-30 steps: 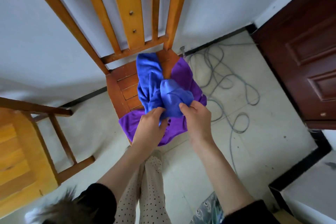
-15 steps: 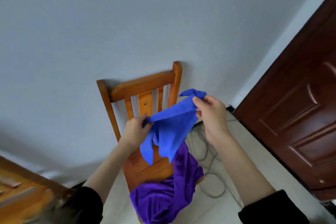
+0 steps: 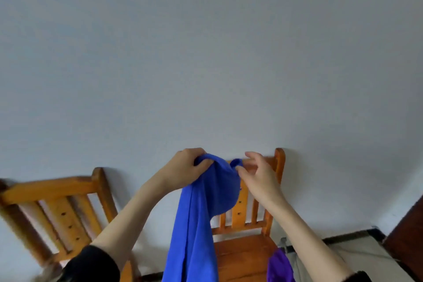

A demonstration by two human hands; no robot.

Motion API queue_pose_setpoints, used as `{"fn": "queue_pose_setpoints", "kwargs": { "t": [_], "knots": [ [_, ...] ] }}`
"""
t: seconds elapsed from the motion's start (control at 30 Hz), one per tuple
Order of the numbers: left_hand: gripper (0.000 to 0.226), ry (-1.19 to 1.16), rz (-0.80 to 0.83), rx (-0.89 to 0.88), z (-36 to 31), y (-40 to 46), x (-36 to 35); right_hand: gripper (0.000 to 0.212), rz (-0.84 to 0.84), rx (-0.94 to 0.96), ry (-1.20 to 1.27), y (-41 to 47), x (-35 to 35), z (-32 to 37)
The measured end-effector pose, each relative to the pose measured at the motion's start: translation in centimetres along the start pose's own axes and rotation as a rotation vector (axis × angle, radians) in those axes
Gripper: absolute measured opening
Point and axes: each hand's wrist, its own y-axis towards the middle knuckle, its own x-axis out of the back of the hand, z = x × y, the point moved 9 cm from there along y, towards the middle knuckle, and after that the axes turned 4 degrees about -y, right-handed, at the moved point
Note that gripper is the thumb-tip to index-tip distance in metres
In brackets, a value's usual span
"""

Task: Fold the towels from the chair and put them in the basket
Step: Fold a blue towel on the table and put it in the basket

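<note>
Above the chair (image 3: 242, 256), left hand (image 3: 185, 171) grips the blue towel (image 3: 196, 224); right hand (image 3: 258, 176) fingers (image 3: 240, 170) pinch its edge.

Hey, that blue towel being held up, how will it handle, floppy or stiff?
Probably floppy: the blue towel hangs limp in long folds from the left hand. Likely light, since the right hand only pinches its bunched edge.

Surroundings: wall, second chair, floor edge and door.
A plain pale grey-white wall (image 3: 206, 52) fills most of the view. A second orange-brown slatted wooden chair (image 3: 57, 201), blurred, stands at left against it. At lower right lie pale floor (image 3: 357, 256), dark skirting strip (image 3: 343, 237) and dark brown wooden door (image 3: 409, 231).
</note>
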Motion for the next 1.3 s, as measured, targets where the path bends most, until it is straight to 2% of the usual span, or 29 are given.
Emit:
{"fn": "queue_pose_setpoints", "kwargs": {
  "t": [0.1, 0.2, 0.27, 0.4, 0.7, 0.83, 0.97, 1.13, 1.27, 1.3],
  "knots": [
    [0.022, 0.053, -0.083, 0.042, 0.5, -3.7, 3.3, 0.044, 0.236, 0.317, -0.078, -2.5, -5.2, 5.6],
    [0.022, 0.106, -0.142, 0.083, 1.5, -7.9, 6.8, 0.031, 0.348, 0.541, -0.155, -5.2, -9.9, 10.3],
    [0.016, 0.114, -0.178, 0.111, 2.3, -11.0, 9.4, 0.015, 0.346, 0.562, -0.065, -6.4, -12.0, 12.9],
    [0.003, 0.182, -0.258, 0.167, 5.0, -18.7, 14.6, 0.03, 0.425, 0.552, 0.137, -9.4, -16.2, 18.1],
    [0.019, 0.26, -0.606, 0.314, 12.6, -40.2, 25.2, 0.022, 0.752, 0.804, 0.147, -22.9, -31.3, 31.2],
    [0.016, 0.316, -0.716, 0.402, 15.3, -50.1, 29.8, 0.019, 0.905, 0.902, 0.154, -30.6, -38.6, 36.0],
    [0.023, 0.442, -0.803, 0.519, 17.9, -58.7, 32.9, 0.016, 1.01, 0.942, 0.258, -37.4, -44.8, 39.6],
    [0.029, 0.53, -0.936, 0.737, 22.6, -69.5, 36.2, 0.025, 1.037, 1.026, 0.372, -43.5, -51.8, 43.6],
    [0.024, 0.59, -1.085, 0.866, 24.5, -76.2, 39.0, 0.009, 0.869, 1.2, 0.352, -45.2, -56.1, 46.2],
    [0.021, 0.613, -1.116, 0.887, 24.9, -77.6, 39.9, 0.01, 0.834, 1.243, 0.341, -45.8, -57.5, 47.0]
  ]
}}
